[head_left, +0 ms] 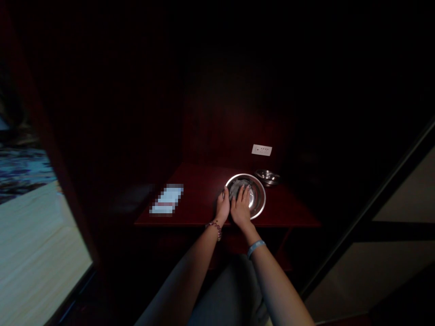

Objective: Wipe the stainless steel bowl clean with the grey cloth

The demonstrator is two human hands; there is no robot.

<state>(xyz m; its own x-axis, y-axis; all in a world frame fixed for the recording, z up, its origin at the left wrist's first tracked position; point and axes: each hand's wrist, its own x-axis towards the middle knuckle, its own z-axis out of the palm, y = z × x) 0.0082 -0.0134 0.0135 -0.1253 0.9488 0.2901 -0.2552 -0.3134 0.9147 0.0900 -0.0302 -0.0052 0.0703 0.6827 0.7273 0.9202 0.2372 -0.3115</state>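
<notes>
A round stainless steel bowl stands on the dark red shelf, close to its front edge. My left hand is closed on the bowl's left rim, thumb on top; its other fingers are mostly hidden. Inside the bowl lies a crumpled, greyish, cloth-like piece. My right hand reaches over the near rim, with fingers stretched out and slightly apart, lying flat on that piece. How far the grey piece extends beneath the fingers is hidden.
Smaller metal bowls, seemingly stacked, sit behind the large bowl to the right. A white power socket is on the back wall. A blurred-out pale rectangular thing lies on the shelf at left. Dark side panels flank the shelf.
</notes>
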